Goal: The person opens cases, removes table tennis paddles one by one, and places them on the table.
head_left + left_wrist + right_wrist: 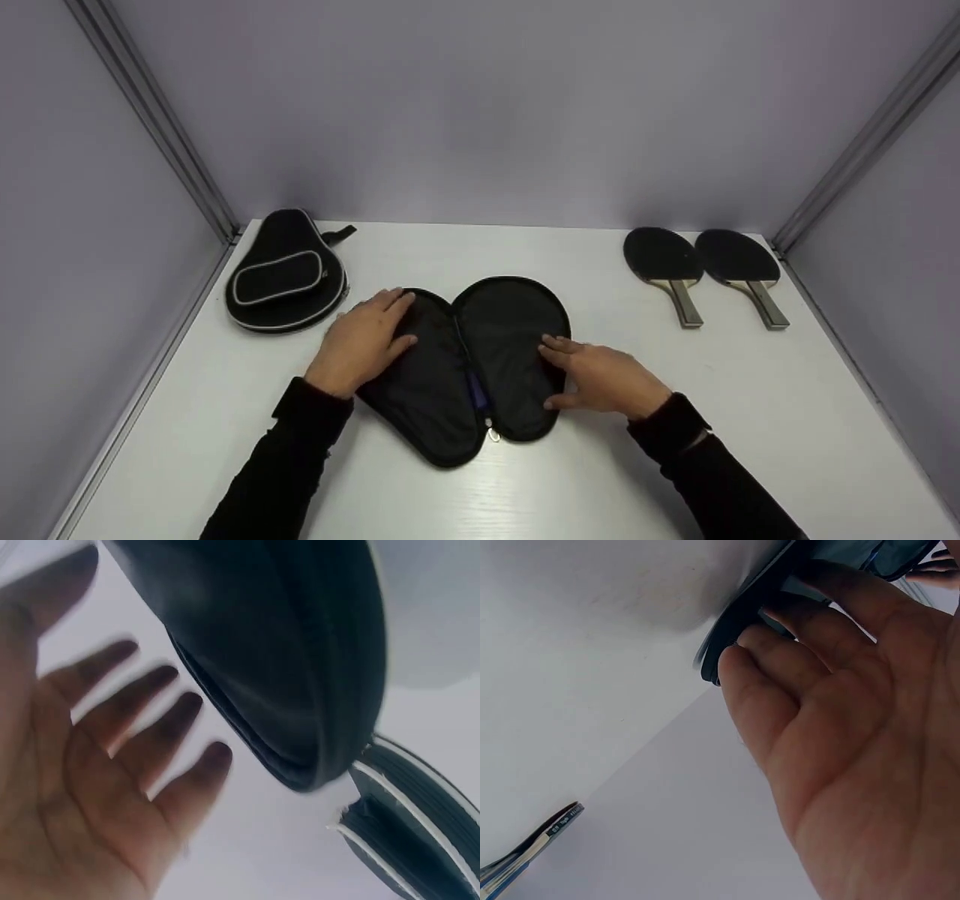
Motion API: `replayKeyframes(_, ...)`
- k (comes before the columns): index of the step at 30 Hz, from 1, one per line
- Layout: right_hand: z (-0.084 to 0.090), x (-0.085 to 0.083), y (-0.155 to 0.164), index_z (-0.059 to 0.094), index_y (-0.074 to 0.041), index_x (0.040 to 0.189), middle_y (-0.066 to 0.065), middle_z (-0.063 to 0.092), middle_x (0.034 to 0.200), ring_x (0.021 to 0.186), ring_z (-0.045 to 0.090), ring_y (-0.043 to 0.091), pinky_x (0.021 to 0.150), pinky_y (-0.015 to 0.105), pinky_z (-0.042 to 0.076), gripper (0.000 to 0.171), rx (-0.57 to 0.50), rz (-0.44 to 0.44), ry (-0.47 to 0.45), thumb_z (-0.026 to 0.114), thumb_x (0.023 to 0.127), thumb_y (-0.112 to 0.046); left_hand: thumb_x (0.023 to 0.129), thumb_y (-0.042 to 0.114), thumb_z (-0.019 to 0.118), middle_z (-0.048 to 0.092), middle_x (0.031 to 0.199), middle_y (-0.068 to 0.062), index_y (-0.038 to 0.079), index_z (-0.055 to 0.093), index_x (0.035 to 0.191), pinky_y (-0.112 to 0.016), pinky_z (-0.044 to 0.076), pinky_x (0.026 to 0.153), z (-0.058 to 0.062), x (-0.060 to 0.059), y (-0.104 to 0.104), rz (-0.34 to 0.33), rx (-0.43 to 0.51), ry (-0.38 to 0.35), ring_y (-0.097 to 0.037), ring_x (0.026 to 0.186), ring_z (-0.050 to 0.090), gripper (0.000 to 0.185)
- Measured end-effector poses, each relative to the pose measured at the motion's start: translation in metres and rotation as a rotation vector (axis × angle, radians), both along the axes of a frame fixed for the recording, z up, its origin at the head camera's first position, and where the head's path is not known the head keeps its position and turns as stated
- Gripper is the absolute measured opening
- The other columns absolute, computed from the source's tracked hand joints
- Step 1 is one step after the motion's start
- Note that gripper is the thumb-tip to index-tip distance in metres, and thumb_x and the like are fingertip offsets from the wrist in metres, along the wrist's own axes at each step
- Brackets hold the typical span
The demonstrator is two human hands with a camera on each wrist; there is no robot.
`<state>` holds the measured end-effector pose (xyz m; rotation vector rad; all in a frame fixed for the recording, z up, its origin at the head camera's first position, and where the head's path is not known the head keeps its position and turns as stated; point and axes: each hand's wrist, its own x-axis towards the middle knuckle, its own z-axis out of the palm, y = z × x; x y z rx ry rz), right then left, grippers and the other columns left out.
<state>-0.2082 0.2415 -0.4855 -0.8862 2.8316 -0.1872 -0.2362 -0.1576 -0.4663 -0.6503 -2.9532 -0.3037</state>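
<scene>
Our left hand (360, 341) lies flat with fingers straight and slightly spread on the left half of the open case (465, 367), pressing the lining without gripping it. In the left wrist view that hand (90, 787) shows an open palm with fingers apart, the case's dark edge (300, 675) just beyond the fingertips. Our right hand (604, 379) rests on the right half, fingers straight on the lining and the thumb at the case's near edge; the right wrist view shows the fingers (780, 690) against the rim of the case (735, 622), and we cannot tell whether the thumb pinches it.

The case lies unzipped and spread flat between both hands, on the white table (675, 450), its zipper pull (493, 433) at the near end of the spine between the halves.

Past our left hand, near the table's far left corner, lies a second case (286, 274), zipped, with a grey-trimmed pocket. Well beyond our right hand, toward the far right corner, two paddles (705, 270) lie side by side, handles pointing toward us.
</scene>
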Motion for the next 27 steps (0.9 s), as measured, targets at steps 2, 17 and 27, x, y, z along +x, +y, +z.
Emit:
replayKeyframes(2, 0.001, 0.0, -0.001, 0.063, 0.001, 0.167, 0.021, 0.058, 0.178, 0.157, 0.067, 0.045, 0.117, 0.06, 0.066, 0.089, 0.004, 0.008, 0.009, 0.093, 0.1, -0.05, 0.116, 0.034, 0.075, 0.061, 0.172, -0.032, -0.004, 0.056, 0.17, -0.067, 0.059, 0.125, 0.003, 0.0, -0.006, 0.07, 0.028, 0.005, -0.052, 0.154, 0.067, 0.068)
replayKeyframes(17, 0.006, -0.004, 0.003, 0.065, 0.006, 0.162, 0.025, 0.059, 0.177, 0.159, 0.064, 0.047, 0.114, 0.065, 0.067, 0.09, 0.043, -0.049, 0.028, 0.089, 0.102, -0.057, 0.122, 0.038, 0.062, 0.079, 0.112, -0.039, -0.015, 0.074, 0.117, -0.068, 0.069, 0.083, 0.017, 0.001, -0.035, 0.279, 0.103, -0.166, -0.057, 0.098, 0.083, 0.054)
replayKeyframes(27, 0.005, -0.007, 0.0, 0.065, 0.002, 0.164, 0.02, 0.059, 0.178, 0.166, 0.059, 0.04, 0.124, 0.07, 0.059, 0.089, 0.071, -0.075, 0.002, 0.089, 0.102, -0.057, 0.124, 0.038, 0.058, 0.083, 0.126, -0.035, -0.006, 0.079, 0.13, -0.07, 0.067, 0.09, 0.032, 0.002, -0.036, 0.252, 0.264, -0.059, -0.057, 0.109, 0.084, 0.049)
